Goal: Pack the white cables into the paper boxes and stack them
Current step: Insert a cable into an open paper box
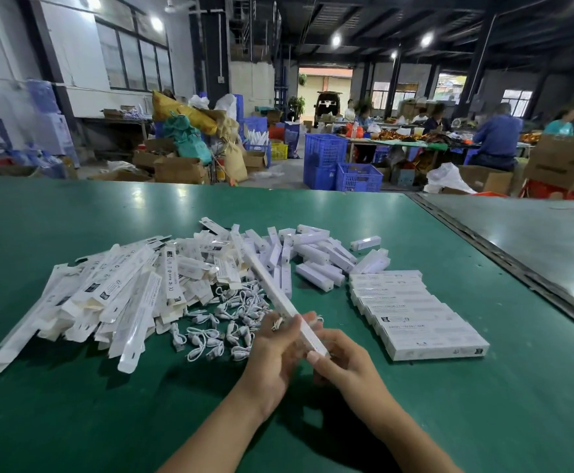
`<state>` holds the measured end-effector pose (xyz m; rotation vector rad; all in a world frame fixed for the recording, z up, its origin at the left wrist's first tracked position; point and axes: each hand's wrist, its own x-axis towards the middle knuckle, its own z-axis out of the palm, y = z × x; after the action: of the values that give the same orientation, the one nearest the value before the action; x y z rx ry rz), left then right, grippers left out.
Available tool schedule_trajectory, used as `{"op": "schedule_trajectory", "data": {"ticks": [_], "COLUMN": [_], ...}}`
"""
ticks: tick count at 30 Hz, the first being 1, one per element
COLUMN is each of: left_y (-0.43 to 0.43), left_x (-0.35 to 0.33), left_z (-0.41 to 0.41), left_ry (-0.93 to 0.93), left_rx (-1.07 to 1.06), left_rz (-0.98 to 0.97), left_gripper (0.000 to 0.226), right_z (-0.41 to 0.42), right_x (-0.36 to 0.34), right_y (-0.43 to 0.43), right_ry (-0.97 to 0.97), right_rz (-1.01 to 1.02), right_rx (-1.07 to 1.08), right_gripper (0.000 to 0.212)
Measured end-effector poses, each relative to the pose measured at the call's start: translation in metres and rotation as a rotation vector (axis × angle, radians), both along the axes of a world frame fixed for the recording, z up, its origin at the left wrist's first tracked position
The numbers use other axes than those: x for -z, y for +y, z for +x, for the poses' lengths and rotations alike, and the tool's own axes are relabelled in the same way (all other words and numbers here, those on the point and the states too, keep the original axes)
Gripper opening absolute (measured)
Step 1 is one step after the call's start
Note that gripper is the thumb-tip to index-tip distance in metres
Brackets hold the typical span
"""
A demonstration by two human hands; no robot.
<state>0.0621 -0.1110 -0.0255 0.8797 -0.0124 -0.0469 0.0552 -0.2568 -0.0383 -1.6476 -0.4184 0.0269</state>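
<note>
A long white paper box (272, 285) slants from the pile down to my hands. My left hand (275, 349) holds its near part from the left, fingers curled round it, with a small coiled white cable end showing by the fingertips. My right hand (340, 363) grips the box's near end, thumb on top. Several loose coiled white cables (224, 322) lie on the green table (74, 404) just left of my hands. A heap of flat unfilled boxes (115, 295) lies to the left. Packed boxes (415, 312) lie in a neat overlapping row on the right.
Short white boxes (316, 261) are scattered behind the cables. A metal seam (504, 257) divides this table from a grey table on the right. Beyond the far edge stand blue crates (340, 165), cardboard cartons and seated people at other tables.
</note>
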Motion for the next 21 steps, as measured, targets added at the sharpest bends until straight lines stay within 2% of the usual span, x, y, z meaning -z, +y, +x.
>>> {"op": "schedule_trajectory", "data": {"ticks": [2, 5, 6, 9, 12, 15, 18, 19, 21], "left_y": [0.014, 0.036, 0.04, 0.041, 0.039, 0.03, 0.024, 0.023, 0.022], "left_x": [-0.007, -0.015, -0.014, -0.007, -0.004, -0.004, -0.004, -0.003, -0.002], "left_z": [0.007, 0.015, 0.016, 0.013, 0.011, 0.009, 0.008, 0.009, 0.01], "left_ry": [-0.036, -0.085, -0.106, -0.148, -0.132, -0.12, -0.088, -0.078, -0.066], "left_rx": [-0.029, -0.024, -0.014, -0.026, -0.084, -0.096, -0.091, -0.089, -0.074], "left_rz": [-0.1, -0.176, -0.174, -0.116, -0.064, -0.084, -0.141, -0.141, -0.153], "left_gripper": [0.036, 0.087, 0.096, 0.108, 0.103, 0.094, 0.051, 0.042, 0.039], "right_z": [-0.001, -0.003, -0.004, -0.006, -0.006, -0.005, -0.005, -0.005, -0.005], "right_x": [-0.003, -0.004, -0.004, -0.003, -0.003, -0.003, 0.0, 0.001, 0.001], "right_y": [0.002, 0.006, 0.008, 0.009, 0.008, 0.009, 0.01, 0.01, 0.009], "right_ry": [0.037, 0.07, 0.082, 0.096, 0.124, 0.124, 0.105, 0.104, 0.118], "right_rz": [0.006, 0.042, 0.058, 0.023, -0.019, -0.071, -0.105, -0.106, -0.083], "right_rx": [-0.017, -0.086, -0.102, -0.131, -0.135, -0.132, -0.118, -0.121, -0.123], "right_gripper": [0.027, 0.028, 0.028, 0.031, 0.036, 0.031, 0.029, 0.03, 0.03]}}
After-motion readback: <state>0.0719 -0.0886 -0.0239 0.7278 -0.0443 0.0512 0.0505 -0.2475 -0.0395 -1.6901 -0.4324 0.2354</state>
